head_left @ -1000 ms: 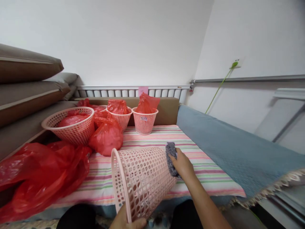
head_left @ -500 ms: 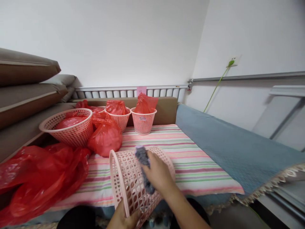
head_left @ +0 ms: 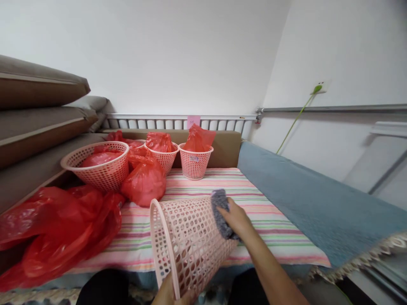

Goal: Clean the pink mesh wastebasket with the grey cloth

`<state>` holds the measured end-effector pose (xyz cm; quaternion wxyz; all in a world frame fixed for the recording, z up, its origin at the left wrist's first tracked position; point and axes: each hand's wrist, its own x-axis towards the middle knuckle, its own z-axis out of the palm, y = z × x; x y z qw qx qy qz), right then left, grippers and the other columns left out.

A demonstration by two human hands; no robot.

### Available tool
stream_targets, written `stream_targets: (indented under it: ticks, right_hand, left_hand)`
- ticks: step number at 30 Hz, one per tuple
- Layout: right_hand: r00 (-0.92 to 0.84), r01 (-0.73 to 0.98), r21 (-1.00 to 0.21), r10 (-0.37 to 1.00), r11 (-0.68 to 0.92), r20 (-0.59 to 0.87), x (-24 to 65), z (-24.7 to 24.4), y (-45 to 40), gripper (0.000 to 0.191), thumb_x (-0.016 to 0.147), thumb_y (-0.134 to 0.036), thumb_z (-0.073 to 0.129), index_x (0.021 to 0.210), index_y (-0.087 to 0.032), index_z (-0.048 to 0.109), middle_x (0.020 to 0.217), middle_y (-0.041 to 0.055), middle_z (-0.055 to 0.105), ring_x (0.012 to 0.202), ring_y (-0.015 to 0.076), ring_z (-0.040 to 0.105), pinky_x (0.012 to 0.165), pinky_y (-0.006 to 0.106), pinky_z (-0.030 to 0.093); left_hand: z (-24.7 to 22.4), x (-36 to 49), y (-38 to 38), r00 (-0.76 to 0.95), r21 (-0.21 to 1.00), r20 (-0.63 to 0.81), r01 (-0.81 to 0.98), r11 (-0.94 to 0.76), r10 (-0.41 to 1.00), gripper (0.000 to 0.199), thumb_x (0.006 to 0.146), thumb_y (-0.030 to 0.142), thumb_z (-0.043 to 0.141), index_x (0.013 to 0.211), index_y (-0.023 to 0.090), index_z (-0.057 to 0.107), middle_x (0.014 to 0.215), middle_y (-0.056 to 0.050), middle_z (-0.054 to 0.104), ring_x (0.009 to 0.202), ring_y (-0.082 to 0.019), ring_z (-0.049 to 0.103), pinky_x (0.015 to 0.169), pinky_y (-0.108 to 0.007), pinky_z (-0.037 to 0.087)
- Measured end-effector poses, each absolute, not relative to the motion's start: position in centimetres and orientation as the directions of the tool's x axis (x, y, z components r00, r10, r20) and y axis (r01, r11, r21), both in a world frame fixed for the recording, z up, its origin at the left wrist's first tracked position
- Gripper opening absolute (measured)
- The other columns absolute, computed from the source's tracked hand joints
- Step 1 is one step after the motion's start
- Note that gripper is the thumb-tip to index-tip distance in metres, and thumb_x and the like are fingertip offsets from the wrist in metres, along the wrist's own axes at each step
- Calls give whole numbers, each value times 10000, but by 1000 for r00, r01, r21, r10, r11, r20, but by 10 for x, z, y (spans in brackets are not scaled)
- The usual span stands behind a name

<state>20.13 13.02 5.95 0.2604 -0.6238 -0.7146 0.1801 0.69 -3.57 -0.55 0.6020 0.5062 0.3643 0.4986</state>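
A pink perforated plastic basket (head_left: 193, 237) lies on its side above my lap, its open rim facing left. My left hand (head_left: 173, 292) grips the rim at the bottom, with some fingers hidden by the basket. Against the basket's right end, near its base, my right hand (head_left: 235, 218) presses a grey cloth (head_left: 221, 214). Beneath and behind is a striped cloth (head_left: 267, 212) in pink, green and white.
Upright pink baskets with red bags (head_left: 194, 163) stand at the back and left (head_left: 104, 169). A tied red bag (head_left: 144, 182) sits beside them. Loose red plastic (head_left: 63, 228) lies front left, near stacked cushions (head_left: 38, 123). A blue-covered backrest (head_left: 305, 190) runs along the right.
My right hand and the grey cloth have moved right along the basket, from its middle to its base end. My left hand still holds the rim. The view has shifted slightly.
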Motion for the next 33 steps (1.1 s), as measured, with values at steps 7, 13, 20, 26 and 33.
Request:
stream_targets:
  ticks: [7, 13, 20, 26, 33]
  right_hand:
    - [105, 883, -466, 990, -48, 97, 248, 41, 150, 344, 822, -408, 433, 1060, -170, 504, 967, 118, 642, 905, 238, 601, 706, 276, 391]
    - [-13, 871, -480, 980, 108, 197, 195, 61, 117, 332, 812, -343, 472, 1102, -182, 487, 1064, 112, 606, 986, 217, 560, 765, 262, 380]
    - [-407, 585, -616, 848, 527, 339, 116, 91, 38, 333, 783, -286, 543, 1107, -222, 510, 1029, 49, 602, 968, 187, 548, 815, 259, 382]
    - [-424, 484, -713, 849, 507, 316, 118, 92, 48, 311, 778, -305, 562, 1076, -224, 523, 1019, 35, 615, 937, 180, 563, 794, 259, 397]
    - [-83, 767, -616, 981, 176, 177, 205, 54, 125, 329, 808, -331, 493, 1100, -180, 486, 1056, 92, 617, 975, 210, 571, 782, 269, 393]
  left_hand:
    - [-7, 5, -34, 307, 989, 82, -146, -38, 948, 554, 781, 438, 581, 1282, 226, 474, 1348, -111, 488, 1286, -283, 368, 1092, -426, 247]
    - [-4, 2, -34, 300, 984, 41, -180, 14, 953, 453, 766, 402, 618, 1197, 273, 562, 1321, -73, 524, 1262, -283, 407, 1079, -428, 277]
    - [-3, 13, -34, 218, 969, -49, -227, 99, 975, 410, 682, 440, 688, 1031, 229, 653, 1133, -90, 660, 1127, -313, 541, 999, -472, 378]
    - [-20, 10, -33, 216, 982, -7, -183, 47, 976, 395, 699, 456, 665, 1024, 231, 658, 1147, -95, 650, 1134, -315, 538, 1011, -465, 368]
    - [-37, 7, -38, 225, 977, 1, -206, 47, 974, 607, 684, 418, 696, 1243, 266, 514, 1233, -87, 593, 1269, -323, 384, 1084, -464, 241]
